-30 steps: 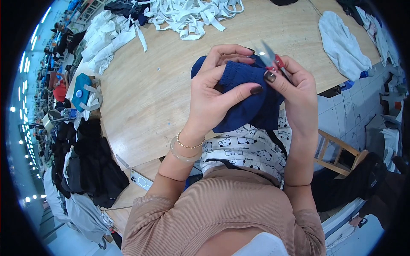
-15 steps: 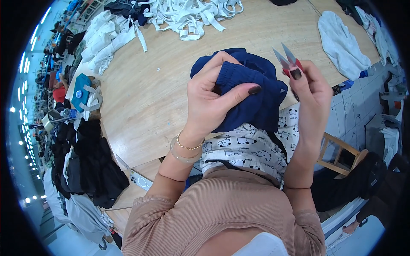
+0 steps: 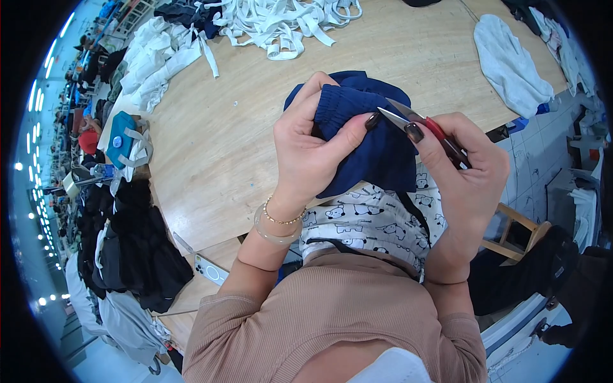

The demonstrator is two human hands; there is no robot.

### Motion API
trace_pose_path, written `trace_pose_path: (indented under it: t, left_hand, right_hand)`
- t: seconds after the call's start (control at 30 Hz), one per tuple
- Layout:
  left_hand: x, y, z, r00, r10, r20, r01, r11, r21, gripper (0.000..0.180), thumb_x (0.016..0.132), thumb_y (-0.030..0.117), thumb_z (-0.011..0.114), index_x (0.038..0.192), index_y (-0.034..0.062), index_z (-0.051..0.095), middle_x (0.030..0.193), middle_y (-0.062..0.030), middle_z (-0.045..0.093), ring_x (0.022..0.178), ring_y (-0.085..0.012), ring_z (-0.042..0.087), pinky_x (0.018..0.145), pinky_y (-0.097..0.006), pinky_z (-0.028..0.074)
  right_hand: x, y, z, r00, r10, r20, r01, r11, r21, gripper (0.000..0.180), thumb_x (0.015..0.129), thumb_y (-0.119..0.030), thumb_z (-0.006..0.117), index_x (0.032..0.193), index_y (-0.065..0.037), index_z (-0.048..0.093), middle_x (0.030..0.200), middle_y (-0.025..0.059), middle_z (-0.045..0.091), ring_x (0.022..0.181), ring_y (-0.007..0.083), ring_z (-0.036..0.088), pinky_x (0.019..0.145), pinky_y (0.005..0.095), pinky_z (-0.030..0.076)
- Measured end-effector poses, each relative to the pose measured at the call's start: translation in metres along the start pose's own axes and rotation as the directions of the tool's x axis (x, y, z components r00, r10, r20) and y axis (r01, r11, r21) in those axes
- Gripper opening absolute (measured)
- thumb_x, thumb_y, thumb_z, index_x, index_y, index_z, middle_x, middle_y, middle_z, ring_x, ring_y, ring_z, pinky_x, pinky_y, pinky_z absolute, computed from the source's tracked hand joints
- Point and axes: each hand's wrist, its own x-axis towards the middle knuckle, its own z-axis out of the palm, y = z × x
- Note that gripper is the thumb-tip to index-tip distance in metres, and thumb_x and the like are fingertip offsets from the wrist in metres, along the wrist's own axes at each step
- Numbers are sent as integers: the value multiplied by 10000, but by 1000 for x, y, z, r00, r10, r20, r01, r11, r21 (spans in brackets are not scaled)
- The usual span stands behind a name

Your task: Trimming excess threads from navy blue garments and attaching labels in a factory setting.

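A navy blue garment [image 3: 377,156] with a gathered elastic edge is bunched in my left hand [image 3: 306,140]. The thumb presses on the cloth near that edge, and the fingers go behind or inside it, partly hidden. In my right hand [image 3: 469,159] is a pair of red-handled thread snips [image 3: 440,137]. Their two pointed blades are apart and reach over the garment, one tip close to my left thumb. Whether the blades touch the cloth I cannot tell. Below the garment, a white cloth with black dog drawings [image 3: 357,220] covers my lap.
White straps [image 3: 281,29] lie heaped at the table's [image 3: 211,140] far side, beside white cloth [image 3: 156,60]. A light grey piece [image 3: 511,64] rests at the right. Left are a teal case [image 3: 121,140], dark clothes [image 3: 137,249] and a phone [image 3: 211,270]. A wooden stool [image 3: 511,233] stands at right.
My right hand has brought the snips left and down onto the garment, turning the blades toward my left thumb. My left hand with the garment has shifted slightly left.
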Motion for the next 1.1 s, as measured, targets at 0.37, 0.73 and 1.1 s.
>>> trace_pose_path:
  t: [0.37,0.73,1.1]
  left_hand:
    - [1,-2,-2,998,47,28,-49,998,46,134,719,-29,692,848,-39,656,835,-35,537,751,-108,513,656,-212,403]
    - [0,-3,0,998,-40,40,42,998,-49,132,732,-13,702,853,-39,656,857,-30,537,770,-98,509,669,-203,399]
    - [-1,-5,5,996,-68,66,79,977,-199,130,742,-7,707,853,-45,652,874,-22,545,776,-85,519,670,-198,404]
  right_hand:
    - [1,0,6,1000,9,-4,-9,1000,16,91,793,-78,692,806,2,651,558,-18,487,518,22,393,452,174,277]
    - [4,9,5,1000,23,17,-25,994,108,74,789,-53,695,803,8,656,592,-34,508,535,11,405,467,159,277]
    - [5,28,11,996,63,62,-80,940,331,67,798,-47,695,835,6,677,648,-52,529,558,-7,408,486,138,265]
